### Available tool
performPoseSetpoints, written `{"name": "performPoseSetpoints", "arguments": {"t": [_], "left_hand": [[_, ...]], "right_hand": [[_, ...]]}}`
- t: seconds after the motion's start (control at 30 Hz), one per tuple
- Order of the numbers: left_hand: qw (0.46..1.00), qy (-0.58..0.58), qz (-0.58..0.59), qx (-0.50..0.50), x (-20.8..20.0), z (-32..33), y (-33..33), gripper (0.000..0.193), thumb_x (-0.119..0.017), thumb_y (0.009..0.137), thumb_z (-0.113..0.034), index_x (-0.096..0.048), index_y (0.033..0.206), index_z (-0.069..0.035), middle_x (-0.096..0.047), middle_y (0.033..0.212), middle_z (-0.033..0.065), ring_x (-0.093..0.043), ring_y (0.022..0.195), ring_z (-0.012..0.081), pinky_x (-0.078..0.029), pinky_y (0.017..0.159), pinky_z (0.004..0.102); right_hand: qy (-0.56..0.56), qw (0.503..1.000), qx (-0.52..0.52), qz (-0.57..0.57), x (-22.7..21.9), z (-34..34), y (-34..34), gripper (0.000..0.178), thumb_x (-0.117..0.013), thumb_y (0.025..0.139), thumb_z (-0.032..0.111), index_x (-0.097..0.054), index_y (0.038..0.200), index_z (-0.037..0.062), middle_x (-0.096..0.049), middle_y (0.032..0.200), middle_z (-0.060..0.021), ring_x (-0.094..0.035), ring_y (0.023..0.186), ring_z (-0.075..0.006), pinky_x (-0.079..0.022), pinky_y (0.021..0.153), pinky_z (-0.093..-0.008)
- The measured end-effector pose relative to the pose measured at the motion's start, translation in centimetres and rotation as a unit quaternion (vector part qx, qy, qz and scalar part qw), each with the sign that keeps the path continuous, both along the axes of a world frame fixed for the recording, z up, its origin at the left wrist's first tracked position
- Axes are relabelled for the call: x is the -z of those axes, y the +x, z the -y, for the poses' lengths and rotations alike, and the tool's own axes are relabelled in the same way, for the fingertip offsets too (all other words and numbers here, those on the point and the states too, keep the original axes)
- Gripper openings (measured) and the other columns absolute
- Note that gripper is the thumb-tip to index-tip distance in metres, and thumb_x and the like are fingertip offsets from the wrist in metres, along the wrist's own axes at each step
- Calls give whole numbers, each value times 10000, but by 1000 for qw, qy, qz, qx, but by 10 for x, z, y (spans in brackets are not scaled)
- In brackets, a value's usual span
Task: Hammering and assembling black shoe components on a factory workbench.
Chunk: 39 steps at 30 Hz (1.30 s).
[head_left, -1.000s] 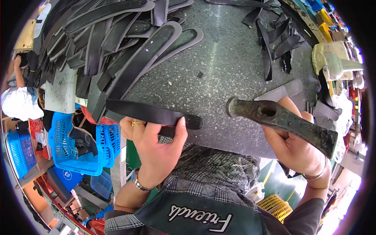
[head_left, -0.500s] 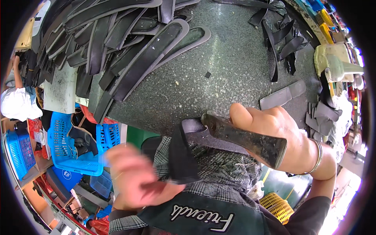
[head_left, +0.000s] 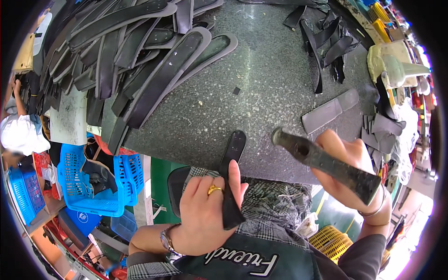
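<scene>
My left hand (head_left: 200, 210), with a gold ring, is closed around a black strap (head_left: 234, 143) at the table's near edge. The strap's rounded end points away from me over the tabletop, and its other end hangs below my fingers. To the right, my right hand (head_left: 347, 163) is wrapped round a hammer whose handle is hidden. Its dark, worn metal head (head_left: 322, 158) shows in front of the fingers, apart from the strap. Beyond the hammer a flat grey strip (head_left: 330, 112) lies on the speckled dark table (head_left: 261, 116).
A large heap of black straps (head_left: 158, 74) covers the table's far left. Crumpled dark strips (head_left: 333, 46) lie at the far right, with cut pieces (head_left: 380, 135) nearer. Blue baskets (head_left: 93, 200) stand left of the table; a yellow basket (head_left: 330, 240) is low on the right.
The strap was bent under the hammer head beside my blurred left hand; now it is straightened in that hand's grip. The hammer has moved right, away from it.
</scene>
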<state>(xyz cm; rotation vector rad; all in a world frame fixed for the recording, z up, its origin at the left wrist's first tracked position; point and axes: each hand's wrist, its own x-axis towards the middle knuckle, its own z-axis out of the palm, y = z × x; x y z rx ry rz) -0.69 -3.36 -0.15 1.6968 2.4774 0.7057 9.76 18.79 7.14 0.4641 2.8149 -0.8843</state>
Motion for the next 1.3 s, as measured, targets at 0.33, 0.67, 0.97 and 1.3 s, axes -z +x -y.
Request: {"name": "performPoseSetpoints", "arguments": {"t": [0.33,0.67,0.97,1.3], "left_hand": [[998,-54,-18,11,-6,-5,2,471,-791,738,-150,-650,1138,57,-473,709,69,-522,647,214,-398,574,364],[980,198,-15,28,-5,-13,-53,340,-733,754,34,-717,1090,-19,-660,1140,121,-646,968,295,-534,794,366],[966,45,-39,253,-3,-45,-23,348,-734,749,-150,-690,1056,7,-654,998,114,-621,1027,266,-506,790,332],[912,-4,-171,372,-15,-70,-28,313,-599,742,-213,-687,898,43,-628,1021,181,-571,1059,356,-451,949,432]], "right_hand": [[77,991,-110,-20,-9,9,-34,202,-701,759,85,-541,874,41,-544,658,-114,-580,548,-337,-453,518,-388],[-76,985,79,-131,-1,-7,-13,90,-669,809,-18,-599,866,-16,-521,661,-76,-495,518,-163,-390,509,-279],[11,992,111,-61,-15,-8,22,78,-667,793,27,-598,810,-6,-533,668,-99,-558,522,-253,-427,524,-332],[9,975,190,-112,-6,-16,48,101,-693,823,-3,-594,843,-2,-487,557,-29,-468,475,-92,-367,482,-253]]}}
